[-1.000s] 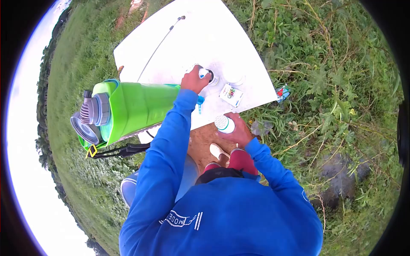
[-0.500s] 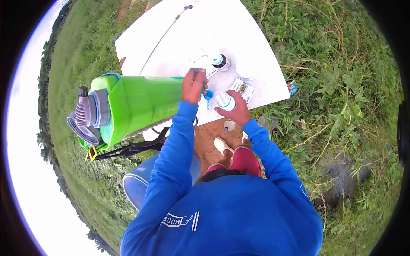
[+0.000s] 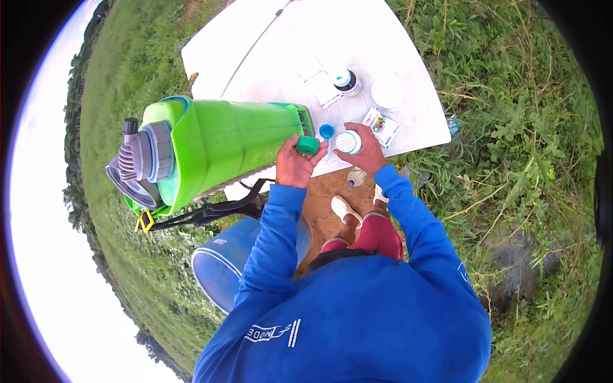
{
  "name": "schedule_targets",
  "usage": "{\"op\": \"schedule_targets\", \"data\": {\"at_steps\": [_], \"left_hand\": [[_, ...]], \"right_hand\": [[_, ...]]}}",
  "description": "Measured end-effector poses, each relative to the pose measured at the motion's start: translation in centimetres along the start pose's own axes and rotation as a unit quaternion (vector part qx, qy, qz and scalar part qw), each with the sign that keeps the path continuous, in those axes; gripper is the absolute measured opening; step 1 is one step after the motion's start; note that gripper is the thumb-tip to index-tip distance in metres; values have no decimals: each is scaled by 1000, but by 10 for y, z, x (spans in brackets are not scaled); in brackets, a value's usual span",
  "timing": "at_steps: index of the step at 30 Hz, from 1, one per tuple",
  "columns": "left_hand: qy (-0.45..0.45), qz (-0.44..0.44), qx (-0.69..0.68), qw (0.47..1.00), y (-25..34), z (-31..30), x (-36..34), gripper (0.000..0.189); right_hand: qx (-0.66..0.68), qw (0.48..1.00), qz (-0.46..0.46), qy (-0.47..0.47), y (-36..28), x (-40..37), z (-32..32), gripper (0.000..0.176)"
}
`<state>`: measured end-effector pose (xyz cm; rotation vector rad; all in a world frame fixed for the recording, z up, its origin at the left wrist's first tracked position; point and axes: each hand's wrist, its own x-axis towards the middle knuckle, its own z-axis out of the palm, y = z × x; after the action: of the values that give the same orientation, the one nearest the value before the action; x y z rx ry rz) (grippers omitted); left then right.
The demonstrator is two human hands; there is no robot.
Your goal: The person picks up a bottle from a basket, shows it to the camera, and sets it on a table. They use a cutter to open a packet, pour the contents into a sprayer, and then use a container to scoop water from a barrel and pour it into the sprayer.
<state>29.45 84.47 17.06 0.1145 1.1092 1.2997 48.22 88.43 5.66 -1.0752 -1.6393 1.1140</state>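
My left hand holds a green cap between its fingers, beside the lower end of the green sprayer tank. My right hand is wrapped round a white bottle with a perforated-looking top, at the near edge of the white table. Between the two hands lies a blue measuring spoon. A printed packet is just beyond my right hand. Farther back, a dark bottle with a blue and white lid stands on the table.
The sprayer's grey cap and nozzle part face left, its black strap hanging below. A blue barrel stands under it. A thin wand lies at the back of the table. Grass surrounds the table.
My left hand has turned and lowered, bringing the green cap into clear view. The table and the things on it appear shifted to the right. My right hand still holds the white bottle.
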Motion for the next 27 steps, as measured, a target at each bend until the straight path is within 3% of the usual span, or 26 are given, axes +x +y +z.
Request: {"op": "schedule_targets", "data": {"at_steps": [7,14,23,27], "left_hand": [[25,13,72,997,-11,-3,13,46],[52,27,114,992,-11,10,14,45],[41,180,197,963,-14,37,20,32],[23,250,321,913,-24,39,34,25]], "right_hand": [[2,1000,9,2,2,-4,4,65],[25,999,2,20,2,6,10,64],[1,999,-45,30,7,28,15,64],[0,999,-28,31,7,28,15,63]]}}
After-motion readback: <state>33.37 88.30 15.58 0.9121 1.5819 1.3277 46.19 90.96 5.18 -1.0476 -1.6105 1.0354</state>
